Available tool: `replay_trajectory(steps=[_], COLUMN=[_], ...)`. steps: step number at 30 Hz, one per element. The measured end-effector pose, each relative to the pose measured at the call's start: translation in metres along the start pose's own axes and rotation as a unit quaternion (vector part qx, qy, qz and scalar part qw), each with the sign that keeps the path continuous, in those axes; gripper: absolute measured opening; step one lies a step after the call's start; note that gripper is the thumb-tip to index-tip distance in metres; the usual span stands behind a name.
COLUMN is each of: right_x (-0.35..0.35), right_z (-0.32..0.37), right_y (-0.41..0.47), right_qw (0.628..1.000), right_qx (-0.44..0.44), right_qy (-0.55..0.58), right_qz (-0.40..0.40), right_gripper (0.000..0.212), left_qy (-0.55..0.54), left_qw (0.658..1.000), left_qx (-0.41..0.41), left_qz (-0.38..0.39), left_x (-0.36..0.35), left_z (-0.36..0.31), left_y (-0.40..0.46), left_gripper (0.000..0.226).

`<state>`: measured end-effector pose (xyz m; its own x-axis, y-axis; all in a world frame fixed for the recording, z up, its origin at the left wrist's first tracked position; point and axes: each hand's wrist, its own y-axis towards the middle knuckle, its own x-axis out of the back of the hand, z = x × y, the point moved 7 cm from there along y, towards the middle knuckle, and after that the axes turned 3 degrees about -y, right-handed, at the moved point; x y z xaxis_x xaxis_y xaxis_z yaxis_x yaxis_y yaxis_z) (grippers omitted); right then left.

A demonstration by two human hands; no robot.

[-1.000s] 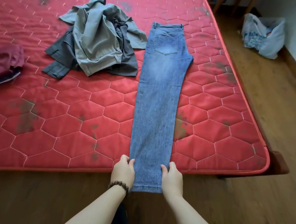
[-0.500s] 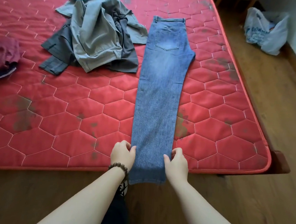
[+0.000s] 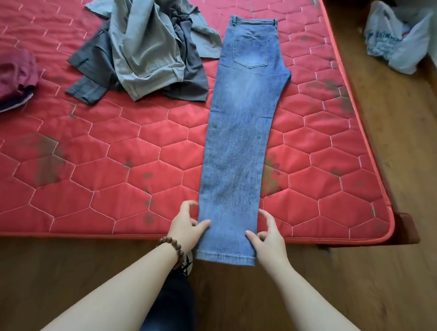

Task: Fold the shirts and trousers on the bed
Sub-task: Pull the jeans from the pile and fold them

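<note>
Soft even daylight, wide-angle bending at edges, fingertips slightly motion-blurred.

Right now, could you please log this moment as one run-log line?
jeans: flat on bed, hems overhanging | left hand, right hand: pinching leg edges | grey clothes: unfolded

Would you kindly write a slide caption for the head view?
Both hands, left and right, pinch the jeans near the hem at the red mattress edge.

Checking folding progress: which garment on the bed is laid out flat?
The blue jeans, stretched lengthwise, hems overhanging the edge; the grey clothes lie crumpled.
</note>
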<state>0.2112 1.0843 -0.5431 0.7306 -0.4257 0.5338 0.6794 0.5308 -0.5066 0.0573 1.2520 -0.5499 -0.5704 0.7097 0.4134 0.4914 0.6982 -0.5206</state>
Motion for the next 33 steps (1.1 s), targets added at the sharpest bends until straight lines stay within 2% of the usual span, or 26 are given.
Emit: replay_trajectory(steps=[3,6,8,12,15,19,22,26,30,33], right_x=[0.012,0.023,0.035,0.064,0.078,0.080,0.081,0.085,0.103,0.101], right_z=[0.019,0.039,0.055,0.098,0.131,0.171,0.184,0.198,0.230,0.215], right_y=[-0.006,-0.012,-0.012,0.022,0.062,0.108,0.131,0.163,0.207,0.263], right_qw=[0.998,0.982,0.978,0.992,0.989,0.984,0.984,0.980,0.969,0.983], right_qx=[0.023,-0.019,-0.009,0.069,0.089,0.103,0.107,0.130,0.163,0.093], right_qy=[0.059,0.160,0.176,0.085,0.118,0.144,0.139,0.138,0.160,0.135], right_qz=[0.027,0.094,0.115,0.059,0.022,0.020,-0.011,-0.057,-0.088,-0.083], right_gripper=[0.024,0.042,0.046,0.029,0.009,0.010,0.014,0.029,0.022,0.012], left_qy=[-0.033,-0.057,-0.056,-0.014,0.007,-0.070,-0.133,-0.128,-0.151,-0.215], left_qw=[0.997,0.993,0.991,0.989,0.984,0.979,0.974,0.979,0.975,0.974], left_qx=[-0.061,-0.058,-0.074,-0.124,-0.161,-0.151,-0.119,-0.132,-0.165,-0.072], left_qz=[0.015,0.087,0.101,0.076,0.071,0.121,0.137,0.091,0.009,0.017], left_x=[0.014,0.026,0.038,0.064,0.079,0.083,0.075,0.072,0.079,0.069], left_z=[-0.022,-0.045,-0.063,-0.106,-0.134,-0.171,-0.186,-0.205,-0.231,-0.209], left_y=[-0.008,-0.007,-0.001,0.030,0.065,0.106,0.138,0.175,0.215,0.262], left_gripper=[0.036,0.050,0.046,0.033,0.014,0.016,0.020,0.020,0.018,0.019])
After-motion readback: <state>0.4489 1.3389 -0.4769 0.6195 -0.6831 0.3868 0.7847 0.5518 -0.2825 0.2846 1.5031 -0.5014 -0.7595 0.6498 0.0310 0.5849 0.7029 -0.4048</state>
